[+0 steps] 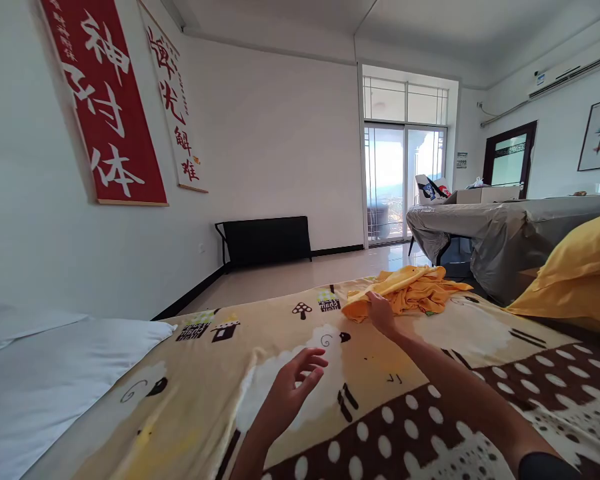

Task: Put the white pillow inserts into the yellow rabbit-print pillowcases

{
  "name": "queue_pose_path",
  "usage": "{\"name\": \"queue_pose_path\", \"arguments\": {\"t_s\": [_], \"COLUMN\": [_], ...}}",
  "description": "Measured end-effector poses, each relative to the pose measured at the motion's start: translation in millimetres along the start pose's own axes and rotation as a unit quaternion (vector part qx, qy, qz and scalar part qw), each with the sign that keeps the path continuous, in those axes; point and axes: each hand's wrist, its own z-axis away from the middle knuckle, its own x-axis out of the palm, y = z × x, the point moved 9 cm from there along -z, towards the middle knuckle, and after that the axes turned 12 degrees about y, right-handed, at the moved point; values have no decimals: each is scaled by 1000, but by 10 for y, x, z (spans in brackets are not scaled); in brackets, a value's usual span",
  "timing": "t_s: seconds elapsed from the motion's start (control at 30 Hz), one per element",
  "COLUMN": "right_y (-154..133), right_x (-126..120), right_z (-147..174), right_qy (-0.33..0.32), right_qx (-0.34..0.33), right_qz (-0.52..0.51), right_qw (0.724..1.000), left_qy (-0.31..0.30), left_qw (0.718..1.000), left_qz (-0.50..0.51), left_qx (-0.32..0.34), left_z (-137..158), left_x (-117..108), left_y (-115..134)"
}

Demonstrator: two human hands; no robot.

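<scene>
A crumpled yellow-orange cloth [416, 291] lies in a heap near the far edge of a bed covered by a cream blanket [275, 337] with sheep and mushroom prints. My right hand [381, 312] reaches forward to the near left part of the heap, its fingers closed on the fabric; the fingertips are partly hidden. Over the blanket, nearer to me and to the left, my left hand [299, 377] hovers with fingers curved and apart, holding nothing. The cloth's kind cannot be told from its folds.
A white pillow [70, 373] is at the left, and a yellow pillow or cushion [580, 273] at the right. Beyond the bed, a folded black frame [267, 241] leans by the wall. A plastic-covered table [485, 223] carrying boxes stands at the back right, near glass doors [387, 180].
</scene>
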Motion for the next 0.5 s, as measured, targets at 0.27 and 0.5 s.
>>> {"name": "queue_pose_path", "arguments": {"t_s": [0.27,0.5], "right_y": [-1597,-992], "right_x": [-959,-779], "right_z": [1353,1268], "right_qy": [122,152], "right_qx": [-373,-251], "right_qz": [-252,-246], "right_qw": [885,924], "left_qy": [206,275], "left_qw": [963,958], "left_qz": [-111,81], "left_qx": [136,-13], "left_z": [208,187], "left_x": [-72,-381], "left_y": [478,142]}}
